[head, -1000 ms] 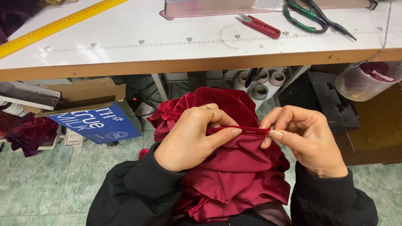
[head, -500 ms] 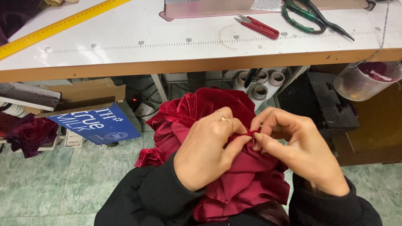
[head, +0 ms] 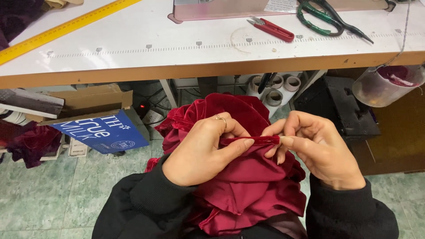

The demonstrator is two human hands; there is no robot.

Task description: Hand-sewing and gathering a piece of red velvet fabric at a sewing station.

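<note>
Over the lap, below the white worktable point(head: 133, 40), L hand point(head: 201, 152) & R hand point(head: 316, 148) are pinching a narrow rolled strip point(head: 256, 140) of dark red velvet fabric point(head: 248, 190), plush outside w/ satiny lining, bunching in soft folds

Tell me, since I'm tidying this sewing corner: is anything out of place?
Mostly no. Only a crumpled dark red cloth lies on the floor by the cardboard box, away from the red fabric held by both hands.

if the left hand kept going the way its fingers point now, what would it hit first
The left hand points rightward along the folded red strip it pinches, so it would most likely meet the right hand's fingertips first, which pinch the same strip's other end.
</note>
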